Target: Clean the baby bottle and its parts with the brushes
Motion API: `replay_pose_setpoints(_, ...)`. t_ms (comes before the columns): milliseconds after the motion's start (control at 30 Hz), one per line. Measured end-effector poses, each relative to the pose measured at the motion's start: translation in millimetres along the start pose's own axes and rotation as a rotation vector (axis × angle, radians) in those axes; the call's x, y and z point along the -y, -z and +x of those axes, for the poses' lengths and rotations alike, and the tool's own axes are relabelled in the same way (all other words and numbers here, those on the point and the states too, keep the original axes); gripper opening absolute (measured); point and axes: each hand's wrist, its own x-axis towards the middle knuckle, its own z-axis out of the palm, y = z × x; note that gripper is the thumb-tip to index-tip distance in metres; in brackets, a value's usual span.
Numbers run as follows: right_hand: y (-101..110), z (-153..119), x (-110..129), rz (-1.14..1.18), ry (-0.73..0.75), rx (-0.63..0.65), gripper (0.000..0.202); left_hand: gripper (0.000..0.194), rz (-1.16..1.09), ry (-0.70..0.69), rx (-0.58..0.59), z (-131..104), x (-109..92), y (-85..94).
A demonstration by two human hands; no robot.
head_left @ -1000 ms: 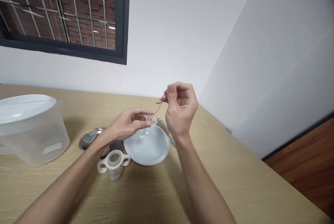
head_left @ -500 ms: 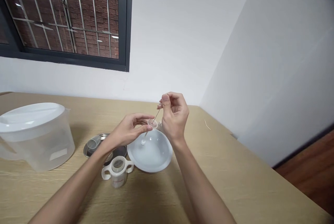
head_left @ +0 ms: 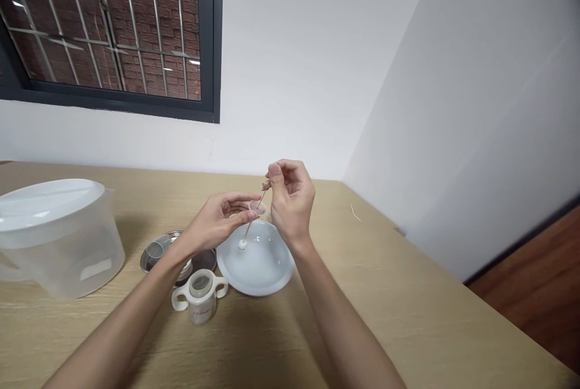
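My left hand (head_left: 220, 217) pinches a small clear round piece (head_left: 256, 208) between thumb and fingers. From it a thin straw-like tube slants down to a white ball-shaped end (head_left: 242, 244) over a white bowl (head_left: 258, 274). My right hand (head_left: 292, 199), fingertips closed, grips the top of a thin rod (head_left: 263, 194) that runs down into the clear piece. The rod's lower end cannot be made out. In front of the bowl stands a two-handled cup (head_left: 200, 297), uncovered. Behind my left forearm a round metal tray (head_left: 206, 259) holds a clear small cup (head_left: 154, 250) and a white part.
A large translucent lidded pitcher (head_left: 63, 256) stands at the left of the wooden table (head_left: 385, 316). A short pale strand (head_left: 356, 214) lies to the right. The white wall (head_left: 290, 75) and a barred window (head_left: 149, 26) are behind the table.
The view has shifted slightly, so everything sits a little further left. Both hands keep their grips, and the rod and clear piece look nearly the same.
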Motion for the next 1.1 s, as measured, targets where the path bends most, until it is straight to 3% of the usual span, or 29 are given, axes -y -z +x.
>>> replay_pose_setpoints(1100, -5.2, -5.9, -4.5, 0.043, -0.061, 0.073, 0.017, 0.045, 0.007, -0.021, -0.036, -1.1, -1.8, 0.5)
